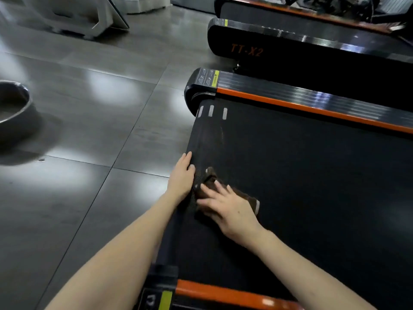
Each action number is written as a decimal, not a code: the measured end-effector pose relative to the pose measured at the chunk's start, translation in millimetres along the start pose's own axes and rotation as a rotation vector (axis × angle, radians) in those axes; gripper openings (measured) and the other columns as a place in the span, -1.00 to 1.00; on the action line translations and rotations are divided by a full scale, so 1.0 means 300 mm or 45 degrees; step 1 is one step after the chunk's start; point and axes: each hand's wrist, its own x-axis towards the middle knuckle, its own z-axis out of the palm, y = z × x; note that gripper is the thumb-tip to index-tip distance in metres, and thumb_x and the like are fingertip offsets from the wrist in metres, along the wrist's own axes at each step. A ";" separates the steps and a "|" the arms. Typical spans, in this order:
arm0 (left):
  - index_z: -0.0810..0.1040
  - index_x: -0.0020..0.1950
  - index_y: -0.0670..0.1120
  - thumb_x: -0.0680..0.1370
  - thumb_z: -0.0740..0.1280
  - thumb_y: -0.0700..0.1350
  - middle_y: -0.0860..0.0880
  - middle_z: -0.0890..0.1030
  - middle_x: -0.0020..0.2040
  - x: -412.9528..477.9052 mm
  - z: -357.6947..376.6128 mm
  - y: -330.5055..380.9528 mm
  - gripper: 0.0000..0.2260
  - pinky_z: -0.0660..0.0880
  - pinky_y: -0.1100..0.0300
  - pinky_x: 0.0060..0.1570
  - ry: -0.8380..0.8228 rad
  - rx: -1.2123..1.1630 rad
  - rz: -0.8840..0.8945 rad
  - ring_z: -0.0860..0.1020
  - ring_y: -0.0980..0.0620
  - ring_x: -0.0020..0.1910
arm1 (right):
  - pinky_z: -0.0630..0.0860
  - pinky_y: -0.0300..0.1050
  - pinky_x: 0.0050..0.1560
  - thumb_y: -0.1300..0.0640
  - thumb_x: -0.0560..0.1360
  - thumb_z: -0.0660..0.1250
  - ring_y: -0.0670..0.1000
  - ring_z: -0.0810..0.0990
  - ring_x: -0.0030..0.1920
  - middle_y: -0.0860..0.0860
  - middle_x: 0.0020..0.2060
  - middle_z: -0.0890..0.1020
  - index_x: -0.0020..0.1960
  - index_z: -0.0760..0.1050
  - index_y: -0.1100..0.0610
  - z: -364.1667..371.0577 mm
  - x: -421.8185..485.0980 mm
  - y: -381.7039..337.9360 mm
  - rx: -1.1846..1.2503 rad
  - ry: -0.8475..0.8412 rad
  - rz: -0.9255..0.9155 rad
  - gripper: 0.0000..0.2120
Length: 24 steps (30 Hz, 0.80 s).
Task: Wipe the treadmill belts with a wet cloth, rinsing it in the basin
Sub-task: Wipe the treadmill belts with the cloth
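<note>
Cloth (247,198) is pinned flat beneath the right hand (230,209), fingers spread; left hand (181,177), uncurled, is laid at its nine o'clock.

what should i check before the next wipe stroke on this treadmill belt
1. Right hand pressed flat on the brown cloth: ok.
2. Cloth lying on the treadmill belt, near its end edge: ok.
3. Left hand resting on the belt's end edge, beside the cloth: ok.
4. Metal basin on the floor to the left for rinsing: ok.
5. Cloth wet enough: cannot tell.
6. Belt standing still: cannot tell.
</note>
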 end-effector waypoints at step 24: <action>0.40 0.41 0.01 0.63 0.14 -0.16 0.10 0.40 0.36 -0.300 -0.225 -0.033 -0.66 0.23 0.24 0.24 -0.276 -0.207 -0.150 0.35 0.13 0.31 | 0.04 0.18 0.46 -0.16 0.58 0.04 0.06 0.02 0.51 -0.14 0.45 0.24 0.33 0.46 -0.08 -0.076 -0.362 0.011 0.048 -0.415 -0.163 -0.57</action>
